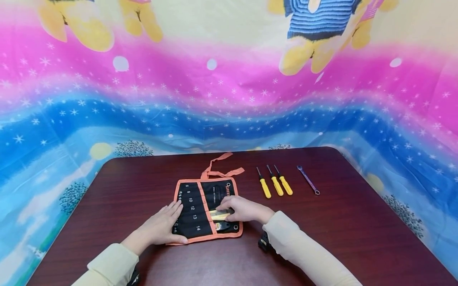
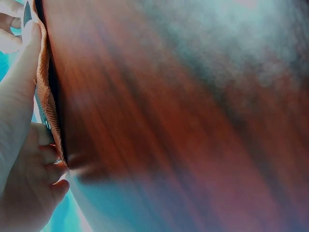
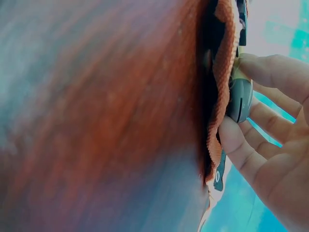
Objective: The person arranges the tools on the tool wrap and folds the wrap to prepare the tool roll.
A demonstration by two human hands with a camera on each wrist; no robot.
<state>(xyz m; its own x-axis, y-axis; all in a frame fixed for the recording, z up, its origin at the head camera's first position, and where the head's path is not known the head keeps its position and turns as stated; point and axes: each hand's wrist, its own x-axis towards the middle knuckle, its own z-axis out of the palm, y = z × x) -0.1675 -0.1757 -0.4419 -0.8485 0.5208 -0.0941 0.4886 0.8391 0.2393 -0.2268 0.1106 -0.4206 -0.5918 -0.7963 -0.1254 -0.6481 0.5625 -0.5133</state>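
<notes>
A black tool pouch [image 1: 191,214] with orange trim and numbered pockets lies unfolded on the table. My left hand [image 1: 162,225] rests on its left side, fingers fairly straight, thumb along the near edge. At the right half, my right hand [image 1: 245,208] holds a flat yellow tool [image 1: 219,215] between thumb and fingers; its left end sits at the orange pocket edge. In the right wrist view, this tool's rounded grey end [image 3: 240,100] shows between the fingers. A black tool with a yellow patch [image 1: 223,225] sits in the pocket nearest me.
Three yellow-handled screwdrivers [image 1: 276,186] lie right of the pouch. Farther right is a combination wrench [image 1: 308,180]. Orange tie straps [image 1: 220,169] trail from the pouch's far edge. A printed cloth [image 1: 229,115] hangs behind the dark red table [image 1: 358,222].
</notes>
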